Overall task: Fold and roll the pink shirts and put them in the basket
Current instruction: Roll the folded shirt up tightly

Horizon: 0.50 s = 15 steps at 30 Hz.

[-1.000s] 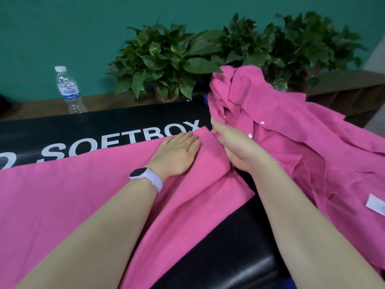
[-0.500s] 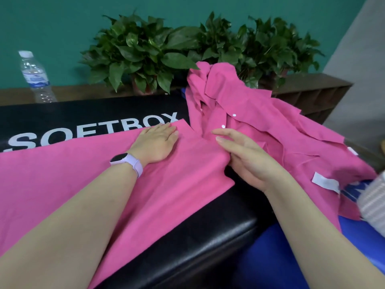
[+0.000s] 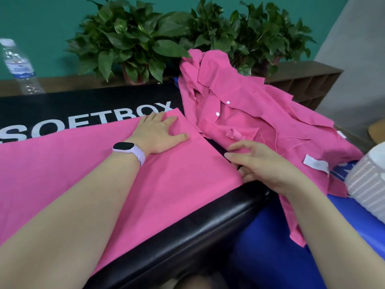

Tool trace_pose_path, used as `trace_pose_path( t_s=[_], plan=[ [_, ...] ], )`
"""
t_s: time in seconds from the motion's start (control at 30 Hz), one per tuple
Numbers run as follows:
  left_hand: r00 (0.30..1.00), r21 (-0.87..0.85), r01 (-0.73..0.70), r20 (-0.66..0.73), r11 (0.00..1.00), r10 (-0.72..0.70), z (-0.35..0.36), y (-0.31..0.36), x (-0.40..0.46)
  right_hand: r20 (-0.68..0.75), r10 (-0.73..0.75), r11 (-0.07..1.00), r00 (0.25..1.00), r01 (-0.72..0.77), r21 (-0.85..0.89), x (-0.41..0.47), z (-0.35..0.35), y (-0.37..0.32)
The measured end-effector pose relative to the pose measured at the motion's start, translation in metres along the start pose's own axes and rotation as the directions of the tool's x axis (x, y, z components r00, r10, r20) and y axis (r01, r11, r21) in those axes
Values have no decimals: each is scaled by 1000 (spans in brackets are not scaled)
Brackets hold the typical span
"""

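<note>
A pink shirt (image 3: 145,184) lies spread flat across the black padded bench (image 3: 187,236). My left hand (image 3: 160,132), with a lilac watch on the wrist, presses flat on the shirt's far right corner, fingers straight. My right hand (image 3: 264,163) hovers at the shirt's right edge near its front corner. Its fingers are loosely bent and the fingertips touch the hem, with no clear grip. A crumpled heap of pink shirts (image 3: 260,113) with white buttons lies just right of both hands. The white woven basket (image 3: 370,178) shows partly at the right edge.
The bench bears white lettering (image 3: 83,124). A water bottle (image 3: 18,65) and potted plants (image 3: 135,42) stand on a wooden ledge behind it. A brown cubby shelf (image 3: 302,82) is at the back right. A blue surface (image 3: 270,236) lies below the bench's right end.
My right hand slid from beside the left hand along the shirt's right edge toward its front corner. The fabric there now lies flatter. The left hand stayed pressed down.
</note>
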<state>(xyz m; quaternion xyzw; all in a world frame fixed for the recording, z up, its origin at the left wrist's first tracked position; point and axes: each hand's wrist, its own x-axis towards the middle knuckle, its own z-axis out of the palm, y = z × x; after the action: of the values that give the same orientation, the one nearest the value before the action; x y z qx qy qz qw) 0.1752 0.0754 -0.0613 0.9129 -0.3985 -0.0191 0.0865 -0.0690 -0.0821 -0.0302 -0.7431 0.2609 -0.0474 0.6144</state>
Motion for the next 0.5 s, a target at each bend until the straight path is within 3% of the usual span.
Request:
trace_pose_path(
  t_s=[0.1,0.17,0.27,0.33,0.4,0.5],
  plan=[
    [998,41,23,54,999,-25,0,4,0,-96,-9,995,995,0,-95,-3,-1,-3],
    [997,71,40,62,997,-44,2,8,4,-193,-67,952,979,5,-305,-4,3,-10],
    [995,93,67,65,993,-73,5,14,9,-339,-401,670,851,20,-742,-7,25,-23],
    [994,75,76,73,994,-82,8,14,13,-218,-570,581,792,200,-789,-6,65,-31],
    [994,54,66,85,996,-70,8,11,19,-18,-584,580,812,401,-709,2,110,-29],
    [995,43,49,86,998,-53,10,7,23,65,-547,595,835,442,-672,9,140,-13]
  ],
)
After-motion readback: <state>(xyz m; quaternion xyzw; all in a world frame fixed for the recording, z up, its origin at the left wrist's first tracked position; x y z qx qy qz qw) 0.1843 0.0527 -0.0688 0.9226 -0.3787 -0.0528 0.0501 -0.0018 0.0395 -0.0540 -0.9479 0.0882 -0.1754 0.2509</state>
